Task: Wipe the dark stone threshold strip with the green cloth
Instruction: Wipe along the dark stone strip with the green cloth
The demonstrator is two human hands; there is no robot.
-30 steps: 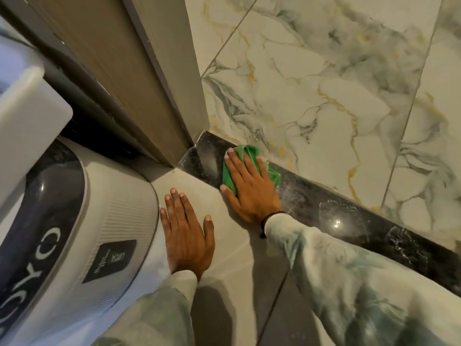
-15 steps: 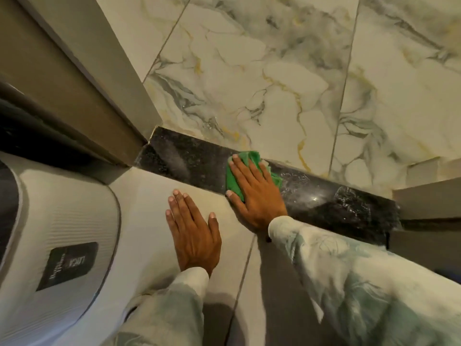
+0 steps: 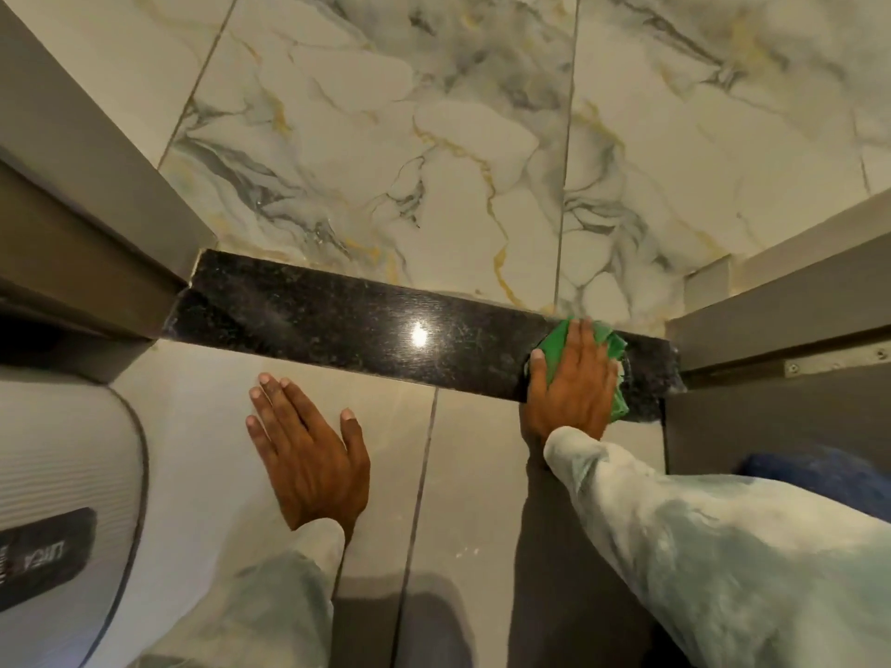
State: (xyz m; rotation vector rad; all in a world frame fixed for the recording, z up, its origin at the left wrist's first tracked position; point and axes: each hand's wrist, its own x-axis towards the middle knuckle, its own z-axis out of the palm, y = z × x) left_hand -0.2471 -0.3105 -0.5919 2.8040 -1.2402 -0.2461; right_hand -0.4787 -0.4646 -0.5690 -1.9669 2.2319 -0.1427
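Note:
The dark stone threshold strip runs across the doorway between two door frames, glossy, with a light glare near its middle. My right hand presses flat on the green cloth at the strip's right end, close to the right frame. The cloth shows around my fingers and at the hand's right edge; most of it is hidden under the palm. My left hand lies flat, fingers apart, on the grey floor tile in front of the strip, holding nothing.
Marble-patterned tiles lie beyond the strip. Grey door frames stand at the left and right. A white appliance with a dark label sits at the left. Something blue shows at the right edge.
My right hand slid the green cloth along the strip from its left part to its right end. The view turned right with it. My left hand stayed flat on the floor tile.

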